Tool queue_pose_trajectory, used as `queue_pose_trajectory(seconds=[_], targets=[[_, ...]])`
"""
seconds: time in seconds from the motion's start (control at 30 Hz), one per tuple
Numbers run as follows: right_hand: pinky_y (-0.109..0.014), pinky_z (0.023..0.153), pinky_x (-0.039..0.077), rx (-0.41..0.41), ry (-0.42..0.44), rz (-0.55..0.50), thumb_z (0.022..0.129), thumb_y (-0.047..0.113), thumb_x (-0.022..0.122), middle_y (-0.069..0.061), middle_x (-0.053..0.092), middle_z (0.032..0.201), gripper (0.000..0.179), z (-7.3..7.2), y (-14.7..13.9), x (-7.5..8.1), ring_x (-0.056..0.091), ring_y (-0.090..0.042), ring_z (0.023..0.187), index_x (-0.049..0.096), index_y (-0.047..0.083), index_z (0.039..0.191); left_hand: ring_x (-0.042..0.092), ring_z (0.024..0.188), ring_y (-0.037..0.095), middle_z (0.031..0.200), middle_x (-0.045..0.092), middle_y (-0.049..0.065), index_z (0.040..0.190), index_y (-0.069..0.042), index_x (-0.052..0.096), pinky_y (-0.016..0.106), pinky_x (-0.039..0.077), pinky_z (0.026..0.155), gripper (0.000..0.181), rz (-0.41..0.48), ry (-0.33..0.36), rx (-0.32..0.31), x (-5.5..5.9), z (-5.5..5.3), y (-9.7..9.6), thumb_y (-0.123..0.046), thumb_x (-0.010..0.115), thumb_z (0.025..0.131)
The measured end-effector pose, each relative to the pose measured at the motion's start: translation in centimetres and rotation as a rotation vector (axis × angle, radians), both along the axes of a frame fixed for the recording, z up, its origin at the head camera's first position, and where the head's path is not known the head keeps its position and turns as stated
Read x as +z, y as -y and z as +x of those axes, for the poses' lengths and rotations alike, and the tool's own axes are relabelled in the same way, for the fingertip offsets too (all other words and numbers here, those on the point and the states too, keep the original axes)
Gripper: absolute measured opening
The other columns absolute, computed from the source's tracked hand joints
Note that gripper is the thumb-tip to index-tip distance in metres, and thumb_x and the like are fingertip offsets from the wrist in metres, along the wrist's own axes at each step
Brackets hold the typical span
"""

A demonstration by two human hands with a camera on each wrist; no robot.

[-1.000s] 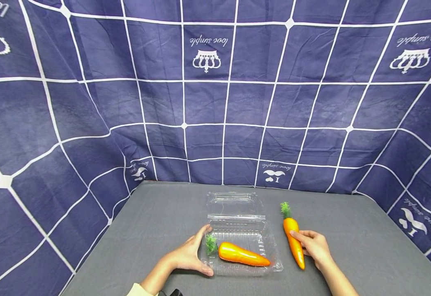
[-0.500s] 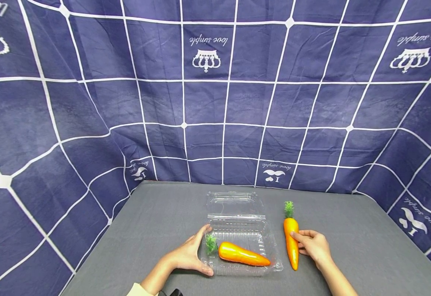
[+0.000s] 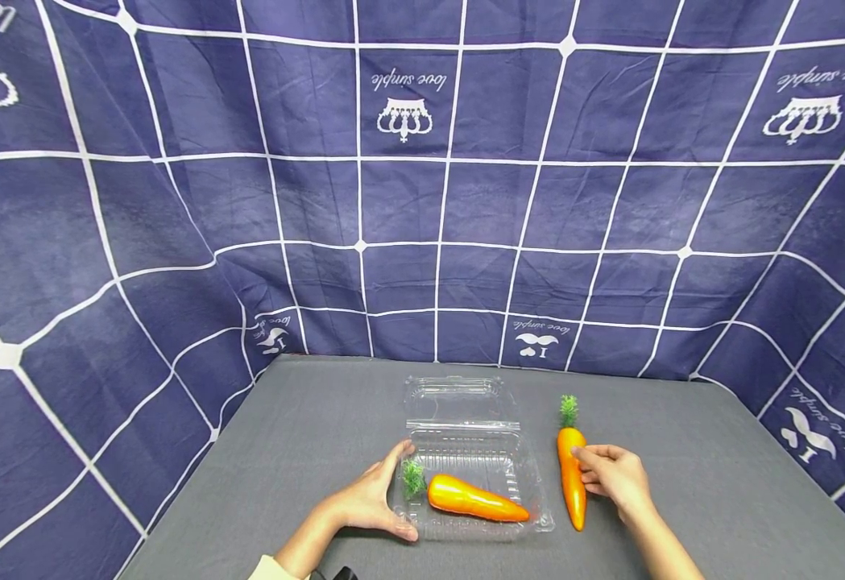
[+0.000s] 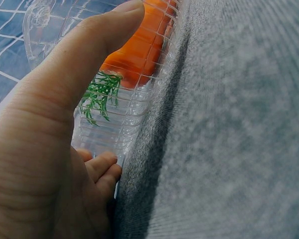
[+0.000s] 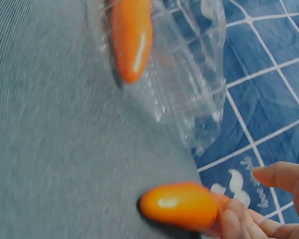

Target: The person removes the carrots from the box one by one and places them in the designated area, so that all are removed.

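Note:
A clear plastic clamshell container (image 3: 498, 528) lies with its lid (image 3: 458, 399) folded back. Inside it is an orange carrot (image 3: 469, 496) with a green frilly top (image 3: 413, 478) at the left end. My left hand (image 3: 371, 499) holds the container's left end, thumb at the front corner and fingers toward the back corner. To the right of the container, a second carrot (image 3: 571, 471) lies lengthwise on the table, green top away from me. My right hand (image 3: 616, 479) is at its right side. In the right wrist view, the thumb (image 5: 276, 174) is raised off this carrot while the fingertips (image 5: 231, 219) touch it.
The dark grey tabletop (image 3: 306, 403) runs back to a blue curtain (image 3: 494, 201) with white grid lines. More of the same cloth hangs along both sides. A small black object (image 3: 345, 573) shows at the bottom edge near my left sleeve (image 3: 271, 569).
The second carrot has turned from slanting to nearly straight, its tip moving left. My right thumb has since lifted slightly from it. My left hand and the container have stayed in place.

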State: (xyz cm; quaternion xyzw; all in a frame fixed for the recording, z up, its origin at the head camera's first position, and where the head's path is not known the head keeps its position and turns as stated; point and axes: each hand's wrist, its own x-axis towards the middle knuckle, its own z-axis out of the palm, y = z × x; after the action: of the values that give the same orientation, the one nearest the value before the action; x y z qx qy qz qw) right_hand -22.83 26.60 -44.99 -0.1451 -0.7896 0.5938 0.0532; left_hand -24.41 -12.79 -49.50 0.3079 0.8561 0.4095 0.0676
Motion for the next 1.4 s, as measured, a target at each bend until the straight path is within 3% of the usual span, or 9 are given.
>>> queue_pose_trajectory(seconds=[0.3, 0.93, 1.4], targets=[[-0.027, 0.055, 0.055, 0.047, -0.007, -0.071, 0.086, 0.013, 0.073, -0.007, 0.064, 0.073, 0.027, -0.2, 2.3, 1.1, 0.062, -0.016, 0.06, 0.063, -0.008, 0.098, 0.034, 0.136, 0.035, 0.152, 0.034, 0.013, 0.151, 0.002, 0.016, 0.054, 0.028, 0.109, 0.127, -0.007, -0.002, 0.0, 0.0, 0.0, 0.0, -0.041, 0.093, 0.06], [-0.032, 0.059, 0.057, 0.208, -0.069, -0.097, 0.086, 0.013, 0.074, -0.014, 0.07, 0.086, 0.032, -0.3, 7.6, 3.0, 0.065, -0.022, 0.066, 0.064, -0.008, 0.107, 0.034, 0.136, 0.035, 0.152, 0.034, 0.013, 0.152, 0.0, 0.016, 0.054, 0.029, 0.109, 0.127, -0.002, -0.009, -0.002, 0.0, 0.0, 0.0, -0.041, 0.093, 0.06], [-0.037, 0.065, 0.058, 0.451, -0.109, -0.131, 0.088, 0.015, 0.07, -0.014, 0.071, 0.092, 0.041, -1.0, 11.2, 1.9, 0.065, -0.02, 0.068, 0.058, -0.016, 0.113, 0.032, 0.137, 0.034, 0.153, 0.034, 0.01, 0.152, -0.003, 0.015, 0.054, 0.028, 0.109, 0.127, -0.007, 0.013, 0.001, -0.1, -0.1, 0.1, -0.043, 0.092, 0.06]])
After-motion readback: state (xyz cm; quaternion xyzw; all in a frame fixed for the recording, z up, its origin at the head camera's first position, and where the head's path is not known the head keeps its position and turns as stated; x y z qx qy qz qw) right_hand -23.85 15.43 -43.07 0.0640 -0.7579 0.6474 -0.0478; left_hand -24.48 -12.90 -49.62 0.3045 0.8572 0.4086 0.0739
